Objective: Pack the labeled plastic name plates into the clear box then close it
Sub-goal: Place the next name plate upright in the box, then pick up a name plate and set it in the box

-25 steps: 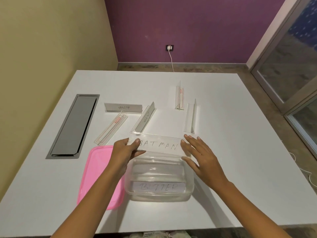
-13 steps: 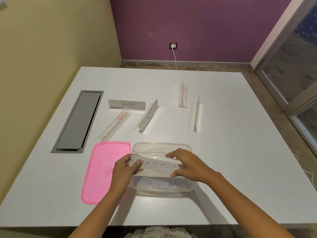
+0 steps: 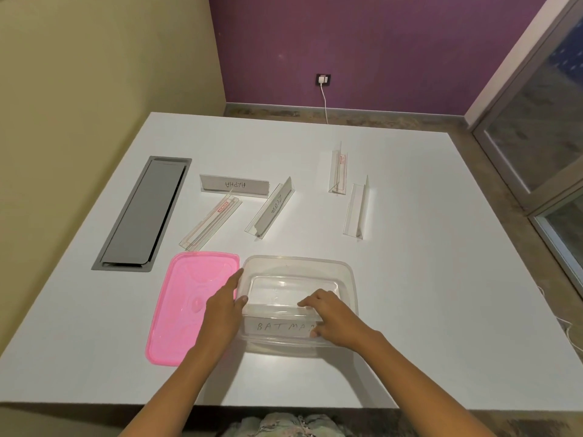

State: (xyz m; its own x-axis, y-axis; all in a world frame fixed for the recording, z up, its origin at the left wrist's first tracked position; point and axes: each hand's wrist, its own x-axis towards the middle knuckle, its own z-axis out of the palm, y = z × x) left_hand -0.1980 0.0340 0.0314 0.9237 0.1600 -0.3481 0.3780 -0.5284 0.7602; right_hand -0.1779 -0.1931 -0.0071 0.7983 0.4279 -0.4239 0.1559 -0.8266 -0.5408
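The clear box [image 3: 347, 279] sits near the table's front edge. Inside it, against the near wall, stands the BATMAN name plate [image 3: 277, 326]. My right hand [image 3: 331, 316] reaches into the box and grips the plate's right end. My left hand [image 3: 224, 307] rests with fingers apart against the box's left wall, over the pink lid [image 3: 179, 307] lying flat to the left. Behind the box lie the ALPHA plate [image 3: 235, 185], the ZEBRA plate [image 3: 273, 208], a clear plate with a red sticker [image 3: 211, 223], and two more clear plates [image 3: 338, 172] [image 3: 356, 209].
A grey metal cable hatch [image 3: 142, 212] is set into the white table [image 3: 441, 310] at the left. A wall socket with a white cable [image 3: 323, 79] is on the purple back wall. A glass door [image 3: 536, 121] stands at the right.
Both hands lowered the BATMAN plate from above the box down into it, against the near wall. My left hand let go of the plate and moved to the box's left side.
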